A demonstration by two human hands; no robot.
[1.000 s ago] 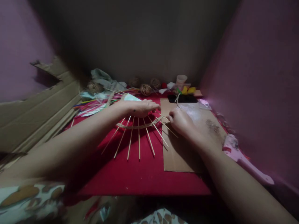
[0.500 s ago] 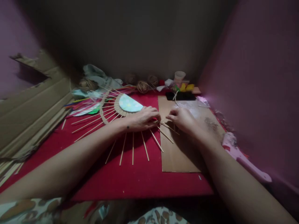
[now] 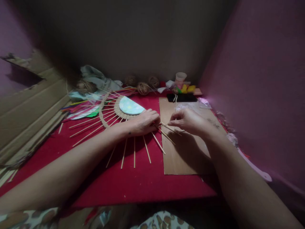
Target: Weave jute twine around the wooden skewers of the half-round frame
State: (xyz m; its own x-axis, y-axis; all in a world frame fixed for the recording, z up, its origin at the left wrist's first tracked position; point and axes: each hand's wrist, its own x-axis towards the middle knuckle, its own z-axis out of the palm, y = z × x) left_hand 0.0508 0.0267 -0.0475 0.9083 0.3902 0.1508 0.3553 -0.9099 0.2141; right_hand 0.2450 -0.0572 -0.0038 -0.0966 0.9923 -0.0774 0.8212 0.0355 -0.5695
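A half-round woven piece point(image 3: 117, 109) with thin sticks fanning outward lies on the red cloth, with a pale blue flowered half-disc point(image 3: 131, 106) at its middle. My left hand point(image 3: 147, 121) rests over its right side, fingers curled round the woven edge and sticks. Just right of it, my right hand point(image 3: 183, 120) has thumb and fingertips pinched close to the ends of the rightmost sticks point(image 3: 170, 128). Light twine point(image 3: 176, 98) shows behind that hand; what its fingertips hold is too small to make out.
A brown board point(image 3: 172, 159) lies under the right hand. Behind are twine balls point(image 3: 143, 88), a cup point(image 3: 181, 76), a black phone-like object point(image 3: 182, 97) and yellow pieces point(image 3: 188, 88). A pink glue gun point(image 3: 254, 165) lies at right, cardboard point(image 3: 30, 105) at left.
My right hand has turned slightly and now sits a little lower, its fingertips beside the sticks. The twine behind it has shifted. My left hand keeps its hold; the whole view has moved slightly.
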